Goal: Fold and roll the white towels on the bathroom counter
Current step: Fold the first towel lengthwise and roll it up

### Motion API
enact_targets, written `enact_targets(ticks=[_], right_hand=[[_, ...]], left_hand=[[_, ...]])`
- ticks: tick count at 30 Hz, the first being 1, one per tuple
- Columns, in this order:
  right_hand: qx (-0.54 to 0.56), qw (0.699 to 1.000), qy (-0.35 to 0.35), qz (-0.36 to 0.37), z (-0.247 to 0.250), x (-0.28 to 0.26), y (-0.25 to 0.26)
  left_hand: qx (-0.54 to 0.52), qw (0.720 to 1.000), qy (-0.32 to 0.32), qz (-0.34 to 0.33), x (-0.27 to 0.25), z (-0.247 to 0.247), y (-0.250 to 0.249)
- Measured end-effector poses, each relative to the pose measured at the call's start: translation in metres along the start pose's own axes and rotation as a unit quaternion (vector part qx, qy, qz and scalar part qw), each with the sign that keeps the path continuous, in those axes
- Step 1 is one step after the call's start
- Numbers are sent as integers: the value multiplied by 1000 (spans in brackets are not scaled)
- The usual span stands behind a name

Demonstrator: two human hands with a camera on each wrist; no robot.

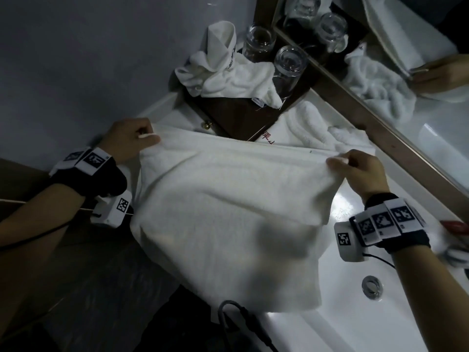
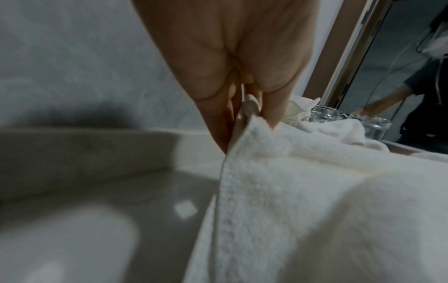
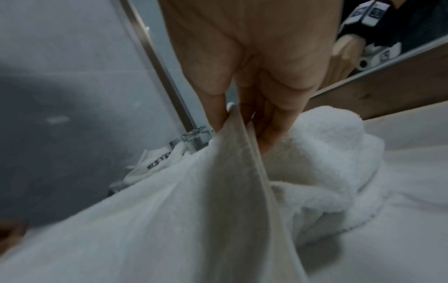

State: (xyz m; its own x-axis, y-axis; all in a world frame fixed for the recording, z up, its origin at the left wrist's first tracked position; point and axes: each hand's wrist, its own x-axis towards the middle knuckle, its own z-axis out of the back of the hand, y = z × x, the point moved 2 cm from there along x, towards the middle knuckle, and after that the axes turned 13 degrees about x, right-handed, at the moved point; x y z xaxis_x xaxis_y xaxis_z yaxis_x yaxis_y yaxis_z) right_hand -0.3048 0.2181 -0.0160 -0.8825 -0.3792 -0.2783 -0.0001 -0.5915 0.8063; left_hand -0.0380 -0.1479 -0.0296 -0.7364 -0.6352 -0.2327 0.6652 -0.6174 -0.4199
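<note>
grip: my left hand pinches one top corner of the white towel, my right hand pinches the other | where: towel held up, hanging over the counter edge by the sink | done: I think only a first fold | left: rolling it, plus the messy towels on the tray

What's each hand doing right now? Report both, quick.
Left hand: closed, pinching the left top corner of the white towel.
Right hand: closed, pinching the right top corner of the same towel.
</note>
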Motion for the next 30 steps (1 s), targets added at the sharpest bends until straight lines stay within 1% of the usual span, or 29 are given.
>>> enact_targets(ticks=[2, 5, 8, 10, 11, 12, 15, 17, 18, 19, 20, 22, 23, 25, 28, 30], right_hand=[[-35, 999, -23, 15, -7, 2, 4], [-46, 997, -57, 21, -21, 5, 9], [7, 996, -81, 35, -29, 8, 7], [25, 996, -82, 33, -30, 4, 4], [23, 996, -78, 32, -31, 1, 2], [24, 996, -74, 33, -32, -3, -2], [63, 994, -66, 52, -37, -23, -14], [41, 992, -89, 81, -39, -41, -25], [22, 991, -103, 84, -38, -50, -32], [17, 992, -103, 70, -38, -58, -40], [32, 995, -83, 42, -39, -66, -49], [66, 998, -8, -24, -40, -81, -65], [53, 997, 24, -43, -40, -88, -72], [11, 997, 64, -50, -39, -99, -81], [-7, 997, 66, -38, -37, -108, -85], [-13, 997, 72, -36, -35, -111, -83]], left_hand=[[37, 999, -23, 1, 2, 3, -6], [108, 994, -27, 9, 7, -1, -16], [171, 984, -42, 21, 7, -13, -18], [176, 983, -26, 48, -3, -24, -16], [164, 985, -18, 50, -11, -31, -16], [152, 987, -18, 39, -22, -38, -18], [144, 989, -30, -21, -59, -62, -37], [135, 990, -18, -47, -82, -80, -55], [127, 990, -5, -59, -93, -89, -64], [120, 990, 9, -77, -104, -98, -73], [115, 988, 25, -101, -115, -107, -81], [120, 979, 60, -151, -137, -124, -94], [127, 975, 76, -168, -147, -132, -99], [139, 967, 102, -188, -166, -145, -106], [156, 958, 122, -208, -189, -160, -118], [153, 958, 126, -205, -204, -168, -125]])
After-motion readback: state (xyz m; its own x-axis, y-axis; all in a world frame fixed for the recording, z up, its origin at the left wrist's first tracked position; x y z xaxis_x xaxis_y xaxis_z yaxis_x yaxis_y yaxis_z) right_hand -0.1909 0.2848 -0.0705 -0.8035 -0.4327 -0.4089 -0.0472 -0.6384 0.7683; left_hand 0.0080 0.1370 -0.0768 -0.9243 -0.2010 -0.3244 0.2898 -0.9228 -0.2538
